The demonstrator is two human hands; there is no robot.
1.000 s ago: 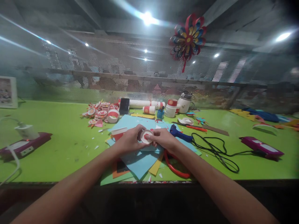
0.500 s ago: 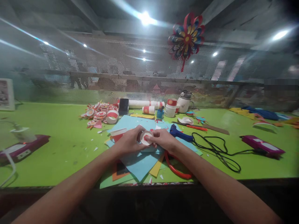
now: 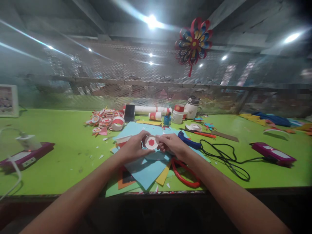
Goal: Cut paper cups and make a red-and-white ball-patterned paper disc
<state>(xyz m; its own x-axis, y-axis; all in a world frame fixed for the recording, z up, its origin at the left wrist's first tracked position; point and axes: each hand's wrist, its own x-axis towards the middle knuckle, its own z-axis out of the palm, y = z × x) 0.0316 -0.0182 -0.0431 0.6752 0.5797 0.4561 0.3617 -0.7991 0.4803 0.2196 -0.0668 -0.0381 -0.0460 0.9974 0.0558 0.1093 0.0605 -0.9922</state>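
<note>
Between my hands is a round white paper cup bottom (image 3: 151,142) with a red hexagon at its centre, its face turned toward me. My left hand (image 3: 135,147) grips it by the left rim, thumb below and fingers above. At the right rim, my right hand (image 3: 173,145) pinches the edge with bent fingertips, partly hidden. Beneath both hands lie light blue paper sheets (image 3: 146,174). A cut red-and-white paper cup (image 3: 122,141) rests behind my left hand. Red-handled scissors (image 3: 184,177) lie under my right forearm, and a blue glue gun (image 3: 188,140) sits right of that hand.
Several decorated paper discs (image 3: 104,119) are piled at the back left beside a phone (image 3: 129,113). Stacked cups (image 3: 178,113), a blue bottle (image 3: 167,119) and a jug (image 3: 192,108) stand behind. A black cord (image 3: 223,156) runs to a purple power strip (image 3: 273,153).
My right fingers have moved off the red hexagon to the disc's right rim, leaving the hexagon fully visible. My left hand keeps its hold.
</note>
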